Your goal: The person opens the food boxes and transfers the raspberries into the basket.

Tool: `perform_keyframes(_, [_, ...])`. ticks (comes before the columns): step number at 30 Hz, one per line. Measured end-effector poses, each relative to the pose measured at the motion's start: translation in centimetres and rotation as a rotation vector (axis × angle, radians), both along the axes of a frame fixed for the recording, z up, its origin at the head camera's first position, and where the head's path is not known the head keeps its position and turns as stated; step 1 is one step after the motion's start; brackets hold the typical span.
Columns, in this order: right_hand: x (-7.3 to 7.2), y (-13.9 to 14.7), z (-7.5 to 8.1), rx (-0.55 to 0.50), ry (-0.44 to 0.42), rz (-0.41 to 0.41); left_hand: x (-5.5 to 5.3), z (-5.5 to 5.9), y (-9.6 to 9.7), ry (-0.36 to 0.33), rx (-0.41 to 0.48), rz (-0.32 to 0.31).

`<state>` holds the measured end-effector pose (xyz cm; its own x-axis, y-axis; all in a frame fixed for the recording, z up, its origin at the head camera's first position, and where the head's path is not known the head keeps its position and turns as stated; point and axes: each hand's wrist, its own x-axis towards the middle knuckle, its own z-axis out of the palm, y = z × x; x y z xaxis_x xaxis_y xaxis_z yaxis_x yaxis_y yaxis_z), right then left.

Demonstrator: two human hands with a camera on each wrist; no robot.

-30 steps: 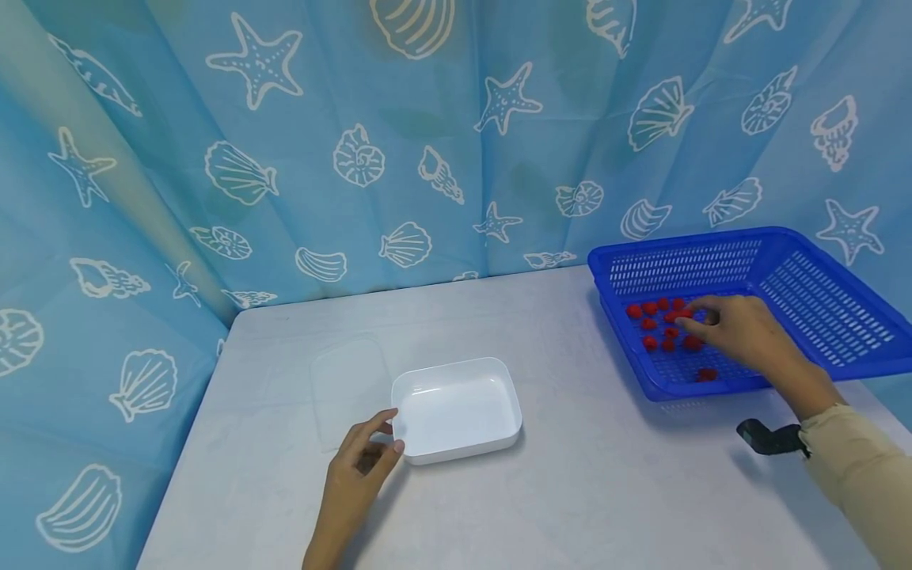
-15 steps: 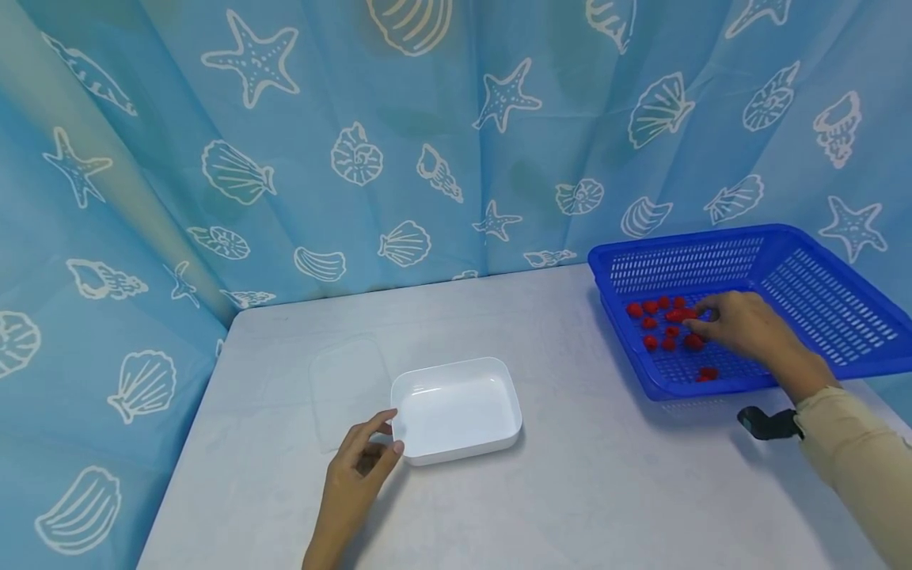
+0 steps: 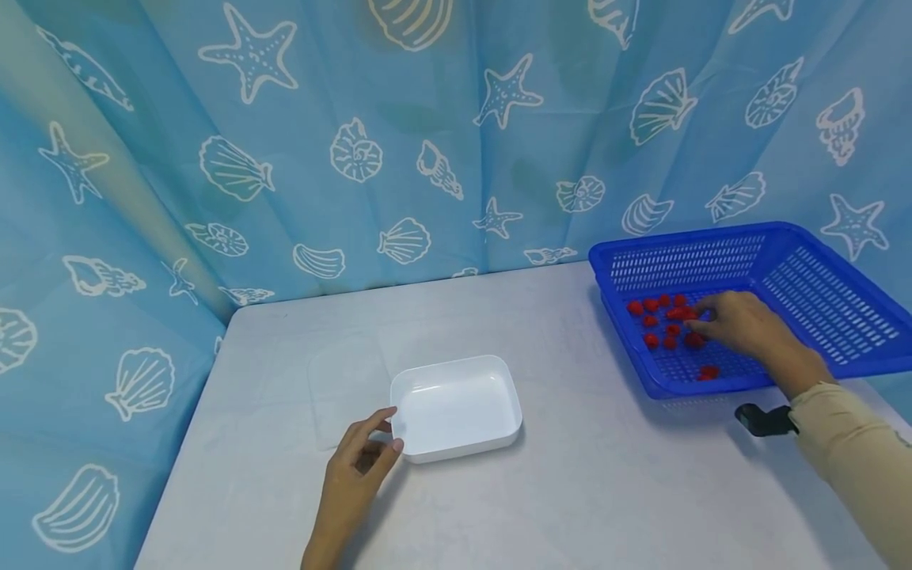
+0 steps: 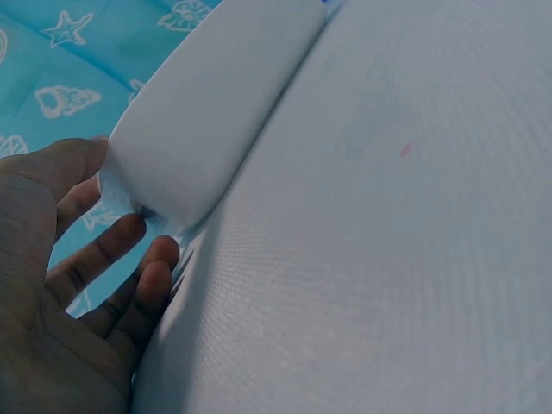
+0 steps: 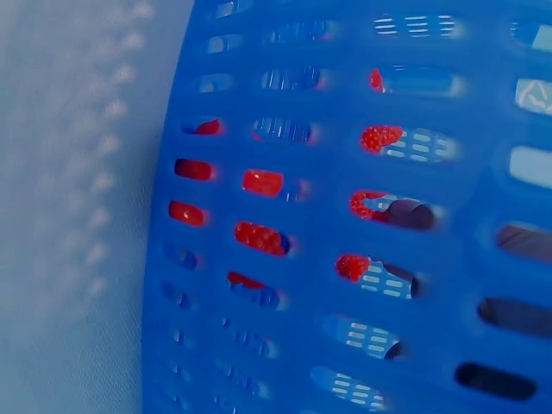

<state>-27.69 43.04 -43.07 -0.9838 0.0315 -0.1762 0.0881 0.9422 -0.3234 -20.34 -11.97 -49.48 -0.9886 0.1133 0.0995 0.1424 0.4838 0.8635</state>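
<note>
My left hand (image 3: 354,467) is at the left end of a shallow white rectangular box (image 3: 456,408). Its thumb and index fingertip touch the box's outer wall near the rim, and the other fingers lie loosely bent below. In the left wrist view the thumb reaches the near corner of the white box (image 4: 207,103). My right hand (image 3: 744,323) is down inside a blue slotted basket (image 3: 644,372), thumb and forefinger pinching a red raspberry (image 3: 688,313). Through the slots in the right wrist view, a dark fingertip (image 5: 410,214) appears beside red raspberries (image 5: 261,238).
A clear flat lid (image 3: 349,388) lies left of the box on the white tablecloth (image 3: 570,491). Several more raspberries (image 3: 651,304) lie at the basket's left side. A blue shell-print curtain (image 3: 427,158) hangs behind. A black device (image 3: 762,420) sticks out from my right cuff.
The right hand has shifted slightly rightward and back from a second ago, then stays almost still at the raspberry. My left hand and the white box have not moved.
</note>
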Motion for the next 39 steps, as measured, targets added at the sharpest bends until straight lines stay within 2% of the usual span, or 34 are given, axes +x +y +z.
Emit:
perform_keyframes(4, [0.0, -0.3, 0.1, 0.011, 0.010, -0.008, 0.0, 0.1, -0.1, -0.004, -0.002, 0.019])
perform_keyframes(7, [0.3, -0.4, 0.7, 0.042, 0.101, -0.022, 0.1, 0.1, -0.1, -0.005, 0.016, 0.007])
perform_keyframes(10, [1.0, -1.1, 1.7, 0.065, 0.250, -0.037, 0.1, -0.1, 0.1, -0.001, 0.021, 0.003])
perform_keyframes(15, [3.6, -4.8, 4.2, 0.014, 0.512, -0.019, 0.6, 0.3, 0.0, 0.017, 0.054, 0.011])
perform_keyframes(18, [5.9, -8.2, 4.8, -0.043, 0.656, 0.060, 0.8, 0.9, -0.4, 0.055, 0.051, 0.048])
perform_keyframes(20, [7.5, -10.5, 4.5, -0.056, 0.689, 0.137, 0.9, 1.5, -0.8, 0.094, -0.002, 0.087])
perform_keyframes(23, [8.9, -13.7, 2.9, -0.064, 0.676, 0.241, 0.8, 2.2, -1.6, 0.143, -0.112, 0.132])
perform_keyframes(25, [9.2, -15.6, 1.6, -0.059, 0.593, 0.265, 0.8, 2.6, -2.3, 0.171, -0.218, 0.136])
perform_keyframes(27, [9.0, -17.3, 0.3, -0.071, 0.498, 0.281, 0.7, 2.9, -3.1, 0.195, -0.347, 0.134])
perform_keyframes(30, [7.9, -19.7, -1.6, -0.053, 0.348, 0.256, 0.6, 2.9, -4.1, 0.228, -0.569, 0.122])
perform_keyframes(33, [6.4, -21.0, -2.6, 0.003, 0.286, 0.192, 0.0, 2.8, -4.1, 0.237, -0.732, 0.109])
perform_keyframes(35, [5.5, -21.2, -2.7, 0.044, 0.278, 0.148, -0.4, 2.9, -3.7, 0.232, -0.790, 0.099])
perform_keyframes(39, [4.3, -21.1, -2.2, 0.078, 0.251, 0.112, -1.1, 3.6, -2.9, 0.225, -0.841, 0.109])
